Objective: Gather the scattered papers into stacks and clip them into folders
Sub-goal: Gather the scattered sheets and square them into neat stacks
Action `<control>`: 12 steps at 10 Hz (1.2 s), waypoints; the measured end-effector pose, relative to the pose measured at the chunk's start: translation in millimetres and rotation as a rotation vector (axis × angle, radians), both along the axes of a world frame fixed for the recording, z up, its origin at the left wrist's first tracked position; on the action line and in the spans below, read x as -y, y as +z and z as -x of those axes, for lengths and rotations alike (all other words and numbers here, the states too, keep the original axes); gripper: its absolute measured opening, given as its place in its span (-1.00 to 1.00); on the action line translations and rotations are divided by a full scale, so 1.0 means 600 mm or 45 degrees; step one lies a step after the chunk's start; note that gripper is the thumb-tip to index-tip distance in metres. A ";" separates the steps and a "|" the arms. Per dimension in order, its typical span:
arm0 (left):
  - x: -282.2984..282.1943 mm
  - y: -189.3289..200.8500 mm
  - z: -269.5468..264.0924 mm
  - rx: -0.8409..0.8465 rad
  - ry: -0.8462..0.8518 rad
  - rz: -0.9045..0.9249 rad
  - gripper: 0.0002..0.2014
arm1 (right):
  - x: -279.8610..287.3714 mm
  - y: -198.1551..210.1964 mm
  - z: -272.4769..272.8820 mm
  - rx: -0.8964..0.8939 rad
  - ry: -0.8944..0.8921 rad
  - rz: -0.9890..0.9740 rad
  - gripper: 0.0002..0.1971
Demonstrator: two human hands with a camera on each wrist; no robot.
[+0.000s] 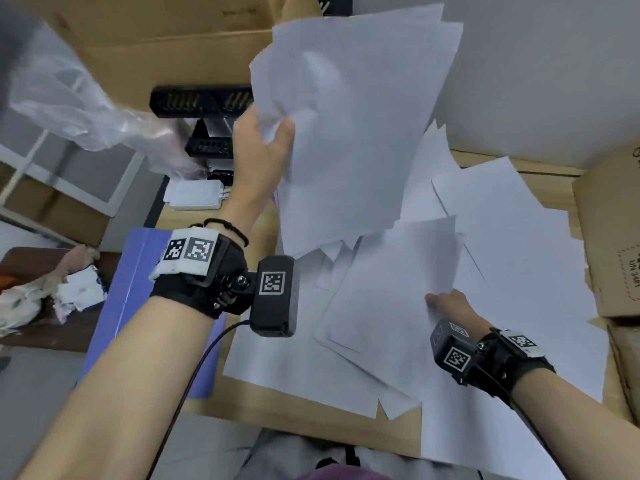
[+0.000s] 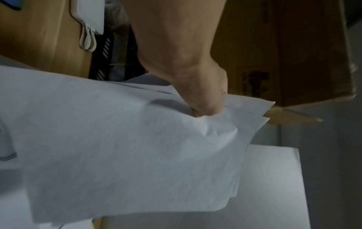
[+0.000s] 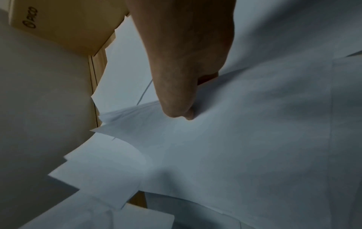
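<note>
My left hand (image 1: 266, 140) holds up a loose bunch of white sheets (image 1: 353, 126) above the desk, thumb on the front and fingers behind; the left wrist view shows the thumb (image 2: 203, 106) pinching the sheets (image 2: 137, 147) near their corner. My right hand (image 1: 446, 306) grips the right edge of a lifted sheet (image 1: 394, 289) low on the desk, thumb (image 3: 176, 106) on top of that sheet (image 3: 245, 147), fingers hidden under it. Several more white papers (image 1: 512, 230) lie scattered and overlapping across the wooden desk (image 1: 311, 427). A blue folder (image 1: 138, 292) lies at the desk's left edge under my left forearm.
Cardboard boxes stand at the back (image 1: 166, 53) and at the right edge (image 1: 613, 237). Black slotted trays (image 1: 204, 102) and a white adapter (image 1: 195, 195) sit at the back left. Clear plastic wrap (image 1: 69, 98) hangs at upper left. A grey wall (image 1: 554, 71) is behind.
</note>
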State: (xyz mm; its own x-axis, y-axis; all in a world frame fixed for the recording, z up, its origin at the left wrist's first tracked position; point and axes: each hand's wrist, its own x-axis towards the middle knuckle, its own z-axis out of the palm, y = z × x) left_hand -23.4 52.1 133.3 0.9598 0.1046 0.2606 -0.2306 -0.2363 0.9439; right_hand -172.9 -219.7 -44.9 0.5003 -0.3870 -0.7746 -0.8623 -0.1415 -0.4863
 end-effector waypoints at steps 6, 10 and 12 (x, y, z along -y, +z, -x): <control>-0.129 -0.019 -0.015 -0.433 -0.078 0.476 -0.73 | -0.059 0.018 0.012 -0.071 0.356 -0.116 -0.86; -0.073 -0.203 0.040 -1.032 -0.446 -0.110 -0.83 | -0.031 -0.001 0.038 0.133 -0.003 -0.316 -0.31; -0.058 -0.208 0.031 -1.078 -0.452 -0.024 -0.85 | -0.039 0.035 0.015 0.405 0.097 -0.398 -0.59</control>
State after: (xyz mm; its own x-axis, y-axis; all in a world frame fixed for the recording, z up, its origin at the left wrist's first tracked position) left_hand -42.0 86.9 8.7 0.8060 -0.2298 -0.5455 0.4742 -0.3008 0.8274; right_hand -181.9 -196.4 -23.9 0.7503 -0.1120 -0.6515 -0.6559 -0.0031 -0.7549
